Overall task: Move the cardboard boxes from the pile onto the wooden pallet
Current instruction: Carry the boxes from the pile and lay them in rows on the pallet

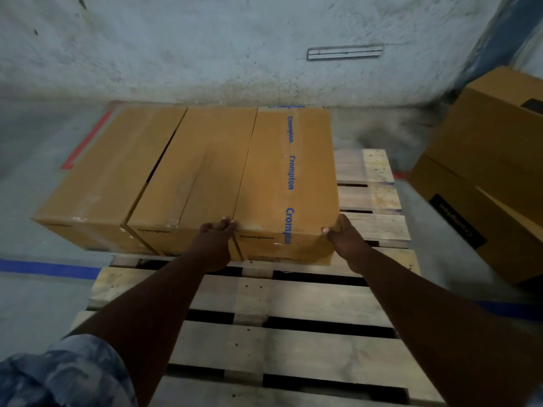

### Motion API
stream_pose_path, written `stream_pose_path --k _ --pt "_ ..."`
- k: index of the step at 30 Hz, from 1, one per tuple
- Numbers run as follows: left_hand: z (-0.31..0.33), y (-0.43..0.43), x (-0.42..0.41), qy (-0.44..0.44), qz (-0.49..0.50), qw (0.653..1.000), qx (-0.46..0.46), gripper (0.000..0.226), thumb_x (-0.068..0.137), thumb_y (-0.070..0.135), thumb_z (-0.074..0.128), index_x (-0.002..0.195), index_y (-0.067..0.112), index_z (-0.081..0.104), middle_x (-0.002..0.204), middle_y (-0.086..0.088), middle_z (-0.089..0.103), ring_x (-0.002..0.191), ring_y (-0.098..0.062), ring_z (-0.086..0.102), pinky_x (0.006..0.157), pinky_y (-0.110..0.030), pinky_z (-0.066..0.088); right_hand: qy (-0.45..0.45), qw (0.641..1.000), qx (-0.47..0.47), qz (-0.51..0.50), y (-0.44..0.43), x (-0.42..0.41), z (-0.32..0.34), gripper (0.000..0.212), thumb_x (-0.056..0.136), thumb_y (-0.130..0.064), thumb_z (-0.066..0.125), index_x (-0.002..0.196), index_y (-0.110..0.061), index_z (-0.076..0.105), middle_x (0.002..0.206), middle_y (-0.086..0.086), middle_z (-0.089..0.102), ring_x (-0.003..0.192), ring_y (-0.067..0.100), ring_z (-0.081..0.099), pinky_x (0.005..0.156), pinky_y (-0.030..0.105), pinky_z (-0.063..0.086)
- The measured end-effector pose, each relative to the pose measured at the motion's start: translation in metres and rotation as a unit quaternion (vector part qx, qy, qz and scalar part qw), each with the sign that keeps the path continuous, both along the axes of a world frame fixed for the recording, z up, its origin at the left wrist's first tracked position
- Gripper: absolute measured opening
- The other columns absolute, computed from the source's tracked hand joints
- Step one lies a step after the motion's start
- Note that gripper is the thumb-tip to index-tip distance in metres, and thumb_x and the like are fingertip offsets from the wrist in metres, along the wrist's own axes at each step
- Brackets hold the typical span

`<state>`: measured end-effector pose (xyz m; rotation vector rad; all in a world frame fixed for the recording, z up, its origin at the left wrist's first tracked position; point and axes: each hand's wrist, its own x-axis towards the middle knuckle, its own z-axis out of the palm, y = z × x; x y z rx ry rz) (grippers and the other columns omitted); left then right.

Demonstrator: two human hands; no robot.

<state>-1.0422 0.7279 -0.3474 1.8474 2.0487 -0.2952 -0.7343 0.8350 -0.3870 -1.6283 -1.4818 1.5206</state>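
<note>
You gripped rightmost box (pixel 288 177) by near corners: left hand (pixel 216 239) and right hand (pixel 342 235) curled over edges. Box sat at pallet (pixel 293 304) far end, touching middle box (pixel 199 160).

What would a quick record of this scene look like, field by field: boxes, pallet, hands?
floor: concrete, crossed by a blue tape line
wooden pallet: near slats bare, far end loaded
taped box: rightmost on the pallet, blue Crompton tape along its top
two plain boxes: in a row left of it
left grip: bare hand, fingers curled over the taped box's near left corner
right grip: bare hand, holds its near right corner
pile: more boxes stacked right of the pallet
</note>
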Motion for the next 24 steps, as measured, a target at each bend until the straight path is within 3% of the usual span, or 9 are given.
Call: stream_pose_path --k 2,4,6,8,10,14,18,21,24 --pt "0.005 0.001 0.002 -0.017 0.005 1.0 -0.016 0.082 0.093 0.009 0.054 0.16 0.018 0.007 0.168 -0.01 0.001 0.155 -0.026 0.002 0.126 -0.043 0.005 -0.049 0.998 0.011 0.023 0.001 0.0 0.001 0.065 0.09 -0.046 0.067 0.144 -0.022 0.039 0.136 0.006 0.057 0.124 0.029 0.054 0.106 0.051 0.046" --pt "0.017 0.001 0.01 -0.05 0.036 0.997 -0.037 0.074 0.095 0.01 0.054 0.158 0.02 0.017 0.167 -0.009 0.013 0.152 -0.031 0.018 0.121 -0.046 0.025 -0.104 0.994 0.0 0.033 0.0 0.001 0.006 0.062 0.091 -0.042 0.066 0.142 -0.018 0.04 0.135 0.011 0.058 0.122 0.035 0.056 0.105 0.051 0.047" --pt "0.034 -0.004 0.024 -0.1 0.084 0.991 -0.031 0.064 0.097 0.014 0.056 0.155 0.021 0.028 0.155 -0.011 0.039 0.132 -0.027 0.048 0.097 -0.034 0.049 -0.136 0.99 -0.026 0.028 -0.011 0.002 0.022 0.059 0.092 -0.039 0.065 0.141 -0.014 0.043 0.137 0.015 0.058 0.123 0.036 0.057 0.105 0.049 0.048" --pt "0.053 -0.011 0.043 -0.138 0.126 0.982 -0.018 0.061 0.099 0.023 0.057 0.154 0.021 0.031 0.141 -0.012 0.054 0.106 -0.019 0.06 0.077 -0.024 0.05 -0.158 0.987 -0.03 0.024 -0.031 0.008 0.051 0.054 0.097 -0.036 0.06 0.141 -0.01 0.044 0.139 0.017 0.057 0.124 0.036 0.056 0.104 0.046 0.048" --pt "0.079 -0.017 0.065 -0.178 0.157 0.972 0.007 0.062 0.099 0.029 0.057 0.155 0.018 0.031 0.143 -0.013 0.054 0.107 -0.018 0.06 0.083 -0.026 0.049 -0.181 0.983 -0.031 0.029 -0.05 0.02 0.082 0.056 0.101 -0.035 0.057 0.146 -0.006 0.042 0.146 0.017 0.051 0.132 0.035 0.05 0.106 0.04 0.043" --pt "0.158 -0.012 0.118 -0.252 0.175 0.95 0.051 0.065 0.099 0.038 0.056 0.154 0.014 0.034 0.145 -0.009 0.056 0.132 -0.022 0.052 0.108 -0.029 0.039 -0.192 0.981 -0.025 0.024 -0.072 0.053 0.171 0.057 0.102 -0.038 0.054 0.148 -0.005 0.043 0.151 0.015 0.048 0.139 0.03 0.045 0.108 0.032 0.038" --pt "0.271 0.001 0.172 -0.325 0.199 0.921 0.082 0.06 0.099 0.039 0.055 0.151 0.013 0.04 0.139 -0.01 0.061 0.122 -0.02 0.057 0.097 -0.026 0.041 -0.203 0.979 -0.002 -0.003 -0.083 0.1 0.281 0.055 0.101 -0.044 0.054 0.142 -0.008 0.051 0.146 0.012 0.054 0.136 0.027 0.049 0.107 0.029 0.035" --pt "0.348 0.007 0.208 -0.35 0.204 0.909 0.095 0.061 0.098 0.046 0.055 0.15 0.015 0.044 0.148 -0.014 0.051 0.131 -0.029 0.052 0.108 -0.037 0.042 -0.212 0.977 0.021 -0.028 -0.097 0.137 0.369 0.046 0.101 -0.044 0.052 0.132 -0.01 0.058 0.138 0.009 0.059 0.132 0.027 0.052 0.1 0.027 0.036" --pt "0.431 0.005 0.252 -0.378 0.206 0.897 0.099 0.058 0.099 0.044 0.053 0.147 0.012 0.048 0.154 -0.013 0.044 0.14 -0.03 0.043 0.115 -0.041 0.035 -0.163 0.983 0.014 -0.086 -0.121 0.178 0.46 0.039 0.1 -0.038 0.054 0.127 -0.011 0.06 0.126 0.009 0.064 0.12 0.028 0.06 0.091 0.031 0.042"
